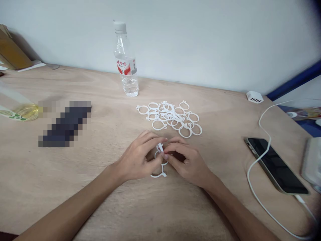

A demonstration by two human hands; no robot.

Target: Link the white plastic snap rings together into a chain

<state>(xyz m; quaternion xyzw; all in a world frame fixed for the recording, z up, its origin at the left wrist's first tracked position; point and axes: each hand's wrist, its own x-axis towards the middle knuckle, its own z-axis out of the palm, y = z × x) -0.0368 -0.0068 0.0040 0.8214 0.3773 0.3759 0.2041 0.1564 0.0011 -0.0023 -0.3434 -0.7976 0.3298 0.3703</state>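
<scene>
Between the two hands, head view: a few thin white ring pieces (164,174) at the near middle of the table (160,211), partly hidden by fingers; whether they are linked or only touching, I cannot tell.
Left hand (136,155): grasping, forefinger above and thumb below, around the upper white end block (159,146).
Right hand (188,159): thumb and forefinger drawn together against the same cluster, apparently pinching an edge; the exact contact is hidden.
Ring pile (177,117): just beyond the hands, overlapping loops with small knobbed or looped ends, some lying across others.
Weight: very light, by their thin section; a loose one would probably skid or drag its neighbours.
Stiffness: likely plastic, springy in the hoop and firmer at the block; it should flex a little, then push back.
Surface: smooth-looking, perhaps slightly slippery, so dry fingertip pads suit it better than a whole-hand grip.
Fragile spot: probably the narrow neck where hoop meets end; twisting there could crease or snap it.
Best hold: the thick block or knob, with the other hand steadying the hoop close by.
Water bottle (127,67): upright behind the pile, apart from it.
Phone (277,165): to the right, a white cable (260,156) crossing it.
</scene>
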